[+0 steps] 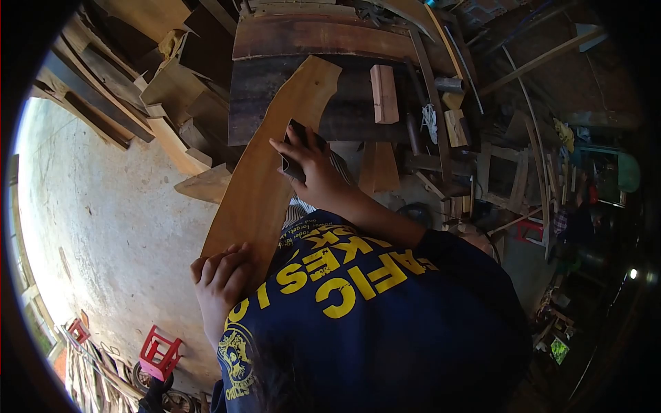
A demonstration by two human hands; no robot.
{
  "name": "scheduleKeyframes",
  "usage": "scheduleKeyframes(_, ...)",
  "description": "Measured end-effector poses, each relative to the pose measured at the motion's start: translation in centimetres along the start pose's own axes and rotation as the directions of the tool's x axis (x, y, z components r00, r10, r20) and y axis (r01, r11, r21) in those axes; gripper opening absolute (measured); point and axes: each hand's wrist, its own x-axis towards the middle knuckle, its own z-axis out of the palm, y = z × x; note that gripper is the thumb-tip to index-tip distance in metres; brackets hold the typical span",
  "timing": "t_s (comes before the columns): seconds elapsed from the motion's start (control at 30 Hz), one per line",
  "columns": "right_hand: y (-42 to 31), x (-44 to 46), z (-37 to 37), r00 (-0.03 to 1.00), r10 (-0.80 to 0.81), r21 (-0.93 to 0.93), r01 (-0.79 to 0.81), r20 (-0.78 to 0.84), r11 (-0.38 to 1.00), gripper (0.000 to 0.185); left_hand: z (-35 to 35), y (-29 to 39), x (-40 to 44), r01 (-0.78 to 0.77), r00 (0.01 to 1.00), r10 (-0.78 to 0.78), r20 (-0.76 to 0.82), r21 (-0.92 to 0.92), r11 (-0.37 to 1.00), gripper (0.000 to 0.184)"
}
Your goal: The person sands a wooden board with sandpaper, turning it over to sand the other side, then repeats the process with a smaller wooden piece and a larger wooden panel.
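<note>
The pale floor (117, 193) spreads widest, to the left of the board. A dark bench (251, 93) sits under the board's far end and runs out to its right. The person's navy shirt (427, 330) with yellow lettering fills the space just beside the board's near end. The board (251, 175) itself is a long, light brown, curved piece of wood, slanting from the near end by the shirt up over the bench. Beyond its far end lies a brown plank (323, 38). A red stool (160, 354) stands on the floor, well apart from the board's near end. A wood block (384, 94) rests on the bench, to the right of the board's far end. Of the person's 2 hands, the left hand (226, 272) grasps the board at its near end, its 4 fingers bent over the wood and close together; its thumb is hidden. The right hand (317, 168) is partly closed around a small dark pad (292, 167) on the board's upper half, fingers apart across it and the thumb at its near side.
</note>
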Motion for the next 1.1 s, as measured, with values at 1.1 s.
scheduleKeyframes(1.1, 12.7, 8.9, 0.6, 0.978, 0.203, 0.130, -0.194, -0.058, 0.972, 0.043, 0.1, -0.7, -0.6, 0.025, 0.999, -0.024, 0.044, -0.033, 0.999, 0.020)
